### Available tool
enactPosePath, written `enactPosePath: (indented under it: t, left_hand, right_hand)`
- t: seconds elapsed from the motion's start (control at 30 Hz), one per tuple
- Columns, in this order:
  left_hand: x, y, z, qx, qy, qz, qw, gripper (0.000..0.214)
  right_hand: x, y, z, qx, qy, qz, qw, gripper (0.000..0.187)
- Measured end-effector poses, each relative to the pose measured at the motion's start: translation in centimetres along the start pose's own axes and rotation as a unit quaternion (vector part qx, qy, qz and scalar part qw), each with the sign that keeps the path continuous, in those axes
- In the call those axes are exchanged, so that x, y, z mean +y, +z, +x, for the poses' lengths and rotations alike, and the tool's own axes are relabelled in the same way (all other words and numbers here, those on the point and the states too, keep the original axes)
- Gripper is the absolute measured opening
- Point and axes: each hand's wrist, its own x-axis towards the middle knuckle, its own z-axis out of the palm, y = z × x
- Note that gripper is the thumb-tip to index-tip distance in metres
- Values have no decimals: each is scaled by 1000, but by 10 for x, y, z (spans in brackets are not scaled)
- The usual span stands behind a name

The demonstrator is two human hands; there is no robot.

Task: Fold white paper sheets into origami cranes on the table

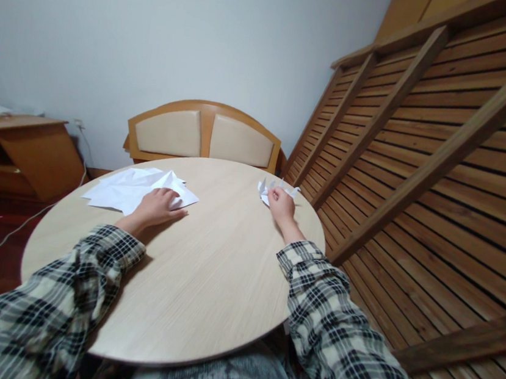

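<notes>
My left hand (157,207) lies palm down on a loose pile of white paper sheets (130,190) at the left of a round light-wood table (206,270); its fingers are stretched out on the top sheet. My right hand (281,206) rests at the table's far right, fingers curled on a small folded white paper figure (270,188) with pointed tips sticking up. Both arms wear plaid sleeves.
A wooden headboard with beige padded panels (204,134) stands behind the table. A slatted wooden bed frame (433,150) leans along the right. A low wooden cabinet (22,152) and a white cable (7,236) are at the left, on a dark floor.
</notes>
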Motion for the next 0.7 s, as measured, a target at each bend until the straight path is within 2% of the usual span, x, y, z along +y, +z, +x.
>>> enactPosePath:
  t: [0.1, 0.37, 0.5, 0.6, 0.7]
  left_hand:
    - [-6, 8, -1, -49, -15, 13, 999, 53]
    - [-17, 9, 3, -41, 8, -6, 999, 43]
    - [-14, 6, 1, -29, 26, 29, 999, 53]
    - [-13, 5, -1, -33, 6, 66, 997, 58]
    - [-12, 3, -2, -49, -12, 69, 996, 53]
  right_hand:
    - [1, 0, 0, -6, -11, 7, 1000, 30]
    - [3, 1, 1, -5, -2, 16, 1000, 29]
    - [4, 1, 1, 0, -1, 23, 1000, 30]
    - [4, 1, 1, 1, -4, 28, 1000, 31]
    - [4, 1, 1, 3, -1, 32, 999, 30]
